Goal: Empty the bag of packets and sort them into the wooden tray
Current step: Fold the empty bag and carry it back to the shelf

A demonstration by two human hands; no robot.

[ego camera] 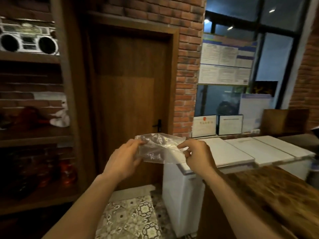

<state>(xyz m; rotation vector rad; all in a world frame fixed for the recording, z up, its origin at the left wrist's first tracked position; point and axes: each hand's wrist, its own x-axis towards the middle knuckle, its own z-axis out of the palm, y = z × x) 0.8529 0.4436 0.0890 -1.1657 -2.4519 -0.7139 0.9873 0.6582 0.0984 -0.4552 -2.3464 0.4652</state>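
A crumpled clear plastic bag (158, 147) hangs in the air in front of me, stretched between both hands. My left hand (123, 159) pinches its left edge and my right hand (198, 156) pinches its right edge. I see no packets inside the bag. No wooden tray and no loose packets are in view.
A white chest freezer (233, 152) stands just right of my hands. A wooden counter (276, 195) fills the lower right. A closed wooden door (131, 87) is straight ahead. Dark shelves (34, 133) with a boombox (28, 40) line the left wall. Patterned floor tiles (134, 218) lie below.
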